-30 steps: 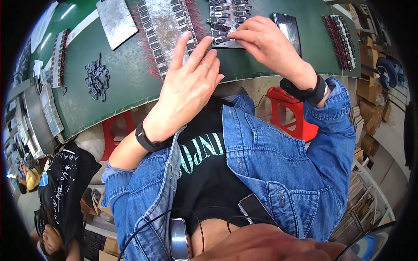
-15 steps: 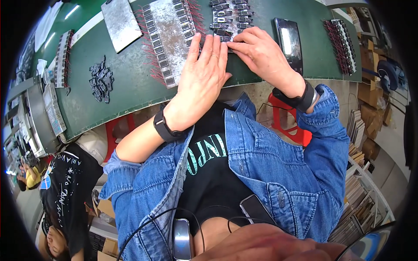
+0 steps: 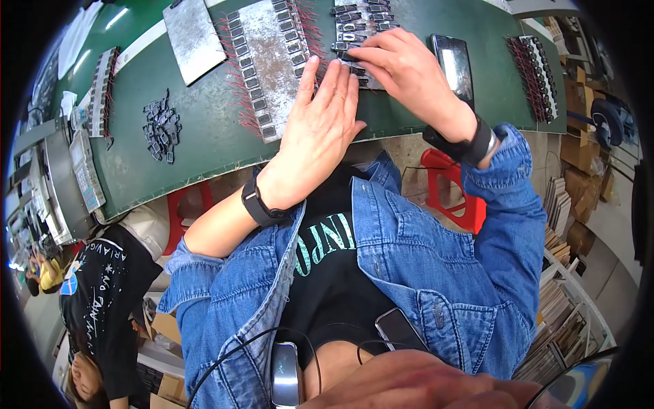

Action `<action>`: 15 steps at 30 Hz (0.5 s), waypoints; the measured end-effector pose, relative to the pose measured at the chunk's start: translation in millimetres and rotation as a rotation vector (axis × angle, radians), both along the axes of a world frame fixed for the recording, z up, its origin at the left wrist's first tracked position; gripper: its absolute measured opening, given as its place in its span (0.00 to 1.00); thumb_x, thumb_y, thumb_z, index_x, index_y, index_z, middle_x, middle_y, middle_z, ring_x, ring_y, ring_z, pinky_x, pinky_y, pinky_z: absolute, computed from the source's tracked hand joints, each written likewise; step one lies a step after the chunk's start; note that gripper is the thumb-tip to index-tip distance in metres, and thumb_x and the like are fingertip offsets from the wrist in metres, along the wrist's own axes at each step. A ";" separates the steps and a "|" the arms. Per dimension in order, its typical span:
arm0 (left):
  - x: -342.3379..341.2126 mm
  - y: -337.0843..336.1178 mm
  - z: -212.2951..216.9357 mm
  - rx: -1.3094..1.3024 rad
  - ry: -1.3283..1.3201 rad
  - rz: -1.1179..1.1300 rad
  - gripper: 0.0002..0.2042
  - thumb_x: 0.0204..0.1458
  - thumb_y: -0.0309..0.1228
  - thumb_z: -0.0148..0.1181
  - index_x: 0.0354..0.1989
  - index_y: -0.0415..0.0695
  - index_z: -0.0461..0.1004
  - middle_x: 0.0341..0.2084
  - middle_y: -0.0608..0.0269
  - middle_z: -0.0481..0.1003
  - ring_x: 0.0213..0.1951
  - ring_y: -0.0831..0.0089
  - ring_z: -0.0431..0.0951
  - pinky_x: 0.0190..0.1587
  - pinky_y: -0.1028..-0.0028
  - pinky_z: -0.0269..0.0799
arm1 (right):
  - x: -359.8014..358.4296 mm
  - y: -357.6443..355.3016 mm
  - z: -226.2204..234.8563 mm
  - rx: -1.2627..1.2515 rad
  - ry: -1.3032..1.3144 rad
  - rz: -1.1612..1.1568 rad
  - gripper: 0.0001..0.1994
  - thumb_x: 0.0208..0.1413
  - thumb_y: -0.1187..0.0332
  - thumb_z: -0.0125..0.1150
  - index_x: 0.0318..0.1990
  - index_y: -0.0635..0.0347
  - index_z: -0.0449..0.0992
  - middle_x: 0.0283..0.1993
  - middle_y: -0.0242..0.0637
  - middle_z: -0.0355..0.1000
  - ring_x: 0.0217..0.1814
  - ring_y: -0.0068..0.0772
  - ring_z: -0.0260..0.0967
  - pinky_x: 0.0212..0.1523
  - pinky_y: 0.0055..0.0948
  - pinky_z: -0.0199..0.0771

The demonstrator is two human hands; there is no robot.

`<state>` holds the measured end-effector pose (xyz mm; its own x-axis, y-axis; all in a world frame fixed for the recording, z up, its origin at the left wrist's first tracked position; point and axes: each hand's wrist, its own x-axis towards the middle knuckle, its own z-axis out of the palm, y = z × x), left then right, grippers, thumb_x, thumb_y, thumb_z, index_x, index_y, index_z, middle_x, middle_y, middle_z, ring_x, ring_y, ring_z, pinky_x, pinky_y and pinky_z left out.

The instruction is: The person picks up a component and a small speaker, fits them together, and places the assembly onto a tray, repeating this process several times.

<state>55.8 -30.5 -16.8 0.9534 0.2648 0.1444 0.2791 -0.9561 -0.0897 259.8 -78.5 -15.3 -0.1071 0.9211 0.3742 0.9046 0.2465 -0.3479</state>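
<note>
My left hand (image 3: pixel 315 126) lies flat with fingers stretched out, its fingertips between two metal plates. Columns of small black rectangular parts with thin red wires line the left plate (image 3: pixel 272 51). More such black parts sit in two columns on the right plate (image 3: pixel 368 46), partly hidden by my hands. Thumb and index finger of my right hand (image 3: pixel 412 76) are pinched at a small black part (image 3: pixel 345 56) in the left column of that plate. The pinching fingertips partly cover this part.
A bare metal plate (image 3: pixel 194 41) and a pile of loose black parts (image 3: pixel 162 128) lie on the green table (image 3: pixel 197 163). Right of my hand is a black phone (image 3: pixel 452 65), then a wired strip (image 3: pixel 535 78). Red stools (image 3: pixel 453 180) stand below. Another person (image 3: pixel 102 293) is at the lower left.
My right hand has moved slightly away from me and left along the right plate's column, uncovering parts nearer the edge. My left hand stays flat in nearly the same place.
</note>
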 end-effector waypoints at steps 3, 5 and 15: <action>2.1 4.8 3.4 -0.070 -0.071 0.008 0.30 0.58 0.47 0.55 0.57 0.30 0.71 0.55 0.47 0.74 0.68 0.56 0.61 0.74 0.47 0.39 | 4.1 7.5 -4.9 -0.034 -0.037 0.053 0.12 0.49 0.76 0.66 0.43 0.60 0.82 0.42 0.36 0.77 0.48 0.41 0.72 0.51 0.36 0.74; 7.2 10.9 7.1 -0.050 -0.092 -0.002 0.29 0.58 0.47 0.56 0.55 0.30 0.73 0.53 0.47 0.75 0.68 0.56 0.61 0.74 0.47 0.40 | 5.7 4.9 -9.5 -0.030 -0.021 0.053 0.12 0.49 0.76 0.66 0.43 0.60 0.82 0.42 0.36 0.77 0.48 0.41 0.72 0.51 0.36 0.74; 2.9 -3.9 14.7 -0.084 -0.107 -0.072 0.23 0.56 0.43 0.59 0.46 0.31 0.78 0.49 0.48 0.76 0.67 0.57 0.63 0.73 0.47 0.43 | 8.0 11.5 -12.2 0.002 0.066 0.053 0.14 0.49 0.77 0.65 0.45 0.60 0.82 0.45 0.36 0.76 0.49 0.40 0.72 0.51 0.35 0.74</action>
